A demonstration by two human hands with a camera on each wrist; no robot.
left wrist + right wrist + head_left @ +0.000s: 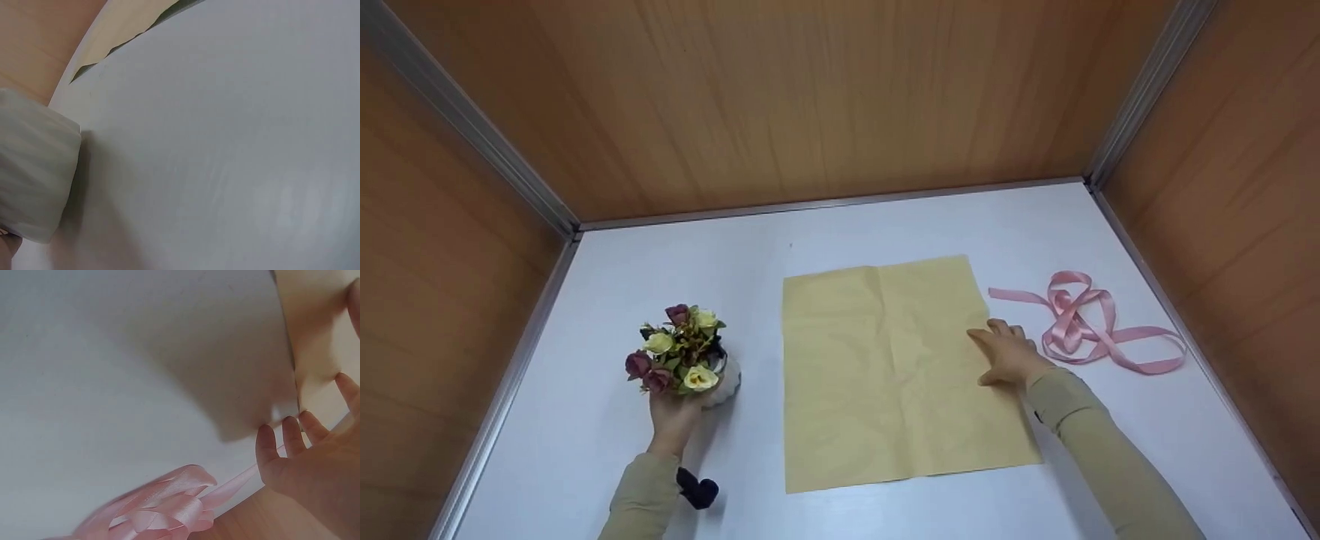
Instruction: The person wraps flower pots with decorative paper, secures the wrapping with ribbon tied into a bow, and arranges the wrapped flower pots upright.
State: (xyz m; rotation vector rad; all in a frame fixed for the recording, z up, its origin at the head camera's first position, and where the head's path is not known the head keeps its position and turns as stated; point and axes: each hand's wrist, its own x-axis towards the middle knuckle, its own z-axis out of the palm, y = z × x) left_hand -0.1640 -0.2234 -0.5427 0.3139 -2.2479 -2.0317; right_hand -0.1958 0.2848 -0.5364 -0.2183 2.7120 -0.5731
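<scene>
At the left of the head view, my left hand (673,421) holds a white pot (725,384) of artificial flowers (684,351), dark red and pale yellow. The blooms hide most of my fingers. The pot (35,169) shows its pale side in the left wrist view, tilted, with a fingertip at its lower edge. My right hand (1011,354) rests at the right edge of a tan sheet of wrapping paper (840,375), fingers spread. Seen from the right wrist, some fingertips press on the paper (315,320) and others touch the table just beyond its edge.
A loose heap of pink ribbon (1072,326) lies right of the paper. The white table (840,232) is bounded by wood-grain panels (840,97) with metal edging. A small black object (699,491) is beside my left sleeve.
</scene>
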